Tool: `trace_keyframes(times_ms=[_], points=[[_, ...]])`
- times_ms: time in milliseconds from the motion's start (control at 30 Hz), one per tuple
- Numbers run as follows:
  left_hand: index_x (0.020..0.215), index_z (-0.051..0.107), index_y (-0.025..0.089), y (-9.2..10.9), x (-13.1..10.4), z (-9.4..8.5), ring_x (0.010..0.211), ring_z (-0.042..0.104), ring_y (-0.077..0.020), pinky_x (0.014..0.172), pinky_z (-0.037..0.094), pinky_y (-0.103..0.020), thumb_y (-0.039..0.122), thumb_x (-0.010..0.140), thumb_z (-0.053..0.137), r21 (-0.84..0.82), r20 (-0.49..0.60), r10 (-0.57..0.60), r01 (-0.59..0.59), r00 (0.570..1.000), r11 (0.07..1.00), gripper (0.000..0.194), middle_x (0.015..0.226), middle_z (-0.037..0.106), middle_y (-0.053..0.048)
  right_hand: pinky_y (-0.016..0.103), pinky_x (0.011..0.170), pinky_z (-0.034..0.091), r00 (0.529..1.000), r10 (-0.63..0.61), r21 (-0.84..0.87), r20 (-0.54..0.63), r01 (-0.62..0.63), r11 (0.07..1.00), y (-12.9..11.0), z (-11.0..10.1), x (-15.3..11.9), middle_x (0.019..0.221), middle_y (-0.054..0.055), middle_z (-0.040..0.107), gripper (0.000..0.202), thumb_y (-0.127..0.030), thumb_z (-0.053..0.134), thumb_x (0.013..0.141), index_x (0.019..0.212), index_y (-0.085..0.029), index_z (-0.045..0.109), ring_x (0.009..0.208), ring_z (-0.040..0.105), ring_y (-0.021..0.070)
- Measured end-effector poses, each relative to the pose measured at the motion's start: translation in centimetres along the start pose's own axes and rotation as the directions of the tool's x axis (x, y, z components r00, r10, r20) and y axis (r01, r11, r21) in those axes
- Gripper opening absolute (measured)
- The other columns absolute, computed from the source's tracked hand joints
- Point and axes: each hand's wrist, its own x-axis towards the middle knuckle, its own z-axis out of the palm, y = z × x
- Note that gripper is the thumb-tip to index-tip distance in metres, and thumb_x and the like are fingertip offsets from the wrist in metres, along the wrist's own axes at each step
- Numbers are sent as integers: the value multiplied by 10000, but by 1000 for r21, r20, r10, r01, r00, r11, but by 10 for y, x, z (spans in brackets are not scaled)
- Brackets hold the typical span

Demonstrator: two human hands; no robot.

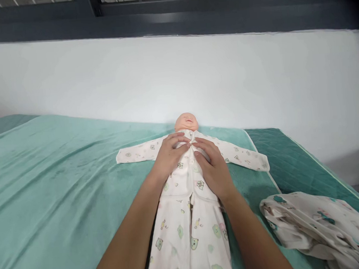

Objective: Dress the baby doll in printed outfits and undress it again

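A baby doll point(186, 120) lies on its back with its head toward the wall. It has on a white long-sleeved baby top point(181, 183) with small animal prints, the sleeves stretched out to both sides. At the upper chest, my left hand point(172, 153) pinches the top's front edge near the middle. My right hand point(212, 161) grips the other side of the same front opening, its fingertips almost meeting those of the left. Whatever fastener lies between the fingertips is too small to make out. Below the top, white printed baby pants point(175, 242) run toward me.
A teal blanket point(62, 193) covers the bed under the doll. Crumpled white printed cloth point(320, 223) lies at the lower right. A darker green quilted mat point(280, 155) shows beyond the blanket's right edge. Behind stands a white wall point(131, 80) below a dark window frame point(189, 17).
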Motion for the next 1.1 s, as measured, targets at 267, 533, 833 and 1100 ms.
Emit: trace_keyframes(times_ms=[267,533,833,1100], points=[[958,753,288,0,-3,0,1216,545,-243,1043,436,-374,397,853,639,-45,1,-36,36,999,998,189,1397,553,8,482,1132,367,1000,1,-26,-1,-1,1000,1,0,0,1392,8,559,294,-312,499,954,1194,-329,668,1330,470,231],[932,747,279,-3,1,2,1267,516,-241,1090,391,-386,376,848,641,-22,-12,-1,1,1000,1000,166,1361,578,-3,464,1135,359,1000,0,-53,21,1,999,0,-1,0,1391,0,549,263,-291,494,953,1160,-327,653,1340,451,213],[910,734,307,1,0,7,1292,491,-217,1101,384,-386,248,829,632,152,-41,84,-77,996,985,143,1274,618,16,446,1115,367,1000,28,-11,-7,-28,1000,2,1,-1,1350,19,566,278,-275,512,933,1207,-296,556,1298,479,206],[935,719,298,-4,-2,13,1223,530,-192,1031,457,-345,186,854,572,319,-46,258,-230,965,919,202,1210,646,16,437,1120,361,999,43,9,-13,-43,999,5,1,0,1337,28,570,295,-275,525,918,1212,-281,553,1286,488,208]])
